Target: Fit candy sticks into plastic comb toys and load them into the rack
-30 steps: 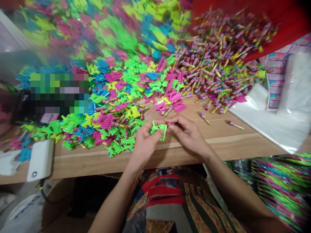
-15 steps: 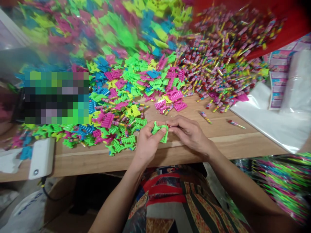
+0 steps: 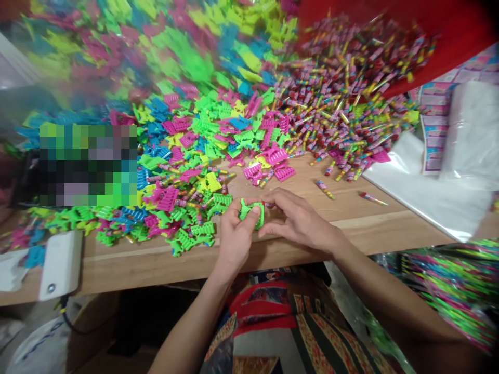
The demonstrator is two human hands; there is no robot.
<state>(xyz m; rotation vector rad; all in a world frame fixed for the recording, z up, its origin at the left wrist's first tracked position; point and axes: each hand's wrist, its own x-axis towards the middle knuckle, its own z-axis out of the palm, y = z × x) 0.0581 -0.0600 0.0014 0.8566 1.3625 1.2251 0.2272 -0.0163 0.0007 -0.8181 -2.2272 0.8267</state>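
Near the table's front edge, my left hand (image 3: 237,228) pinches a bright green plastic toy piece (image 3: 256,214) between thumb and fingers. At the piece's right side shows the reddish end of a small candy-like tube (image 3: 267,204); how far it sits in the piece cannot be made out. My right hand (image 3: 296,218) is just to the right, its thumb dropped away from the fingers, the index fingertip close to the tube end. Left of my hands lie loose green pieces (image 3: 202,228), mixed with pink, blue and yellow ones.
A large heap of coloured plastic pieces (image 3: 218,119) covers the back left. Behind right lies a pile of small wrapped tubes (image 3: 335,104), with two loose tubes nearer. A clear plastic sheet (image 3: 429,197) is at right, a white power bank (image 3: 61,265) with a cable at left.
My right thumb has moved down and away from the fingers, letting go of the tube's end. My left hand keeps the green piece. The whole view has shifted slightly.
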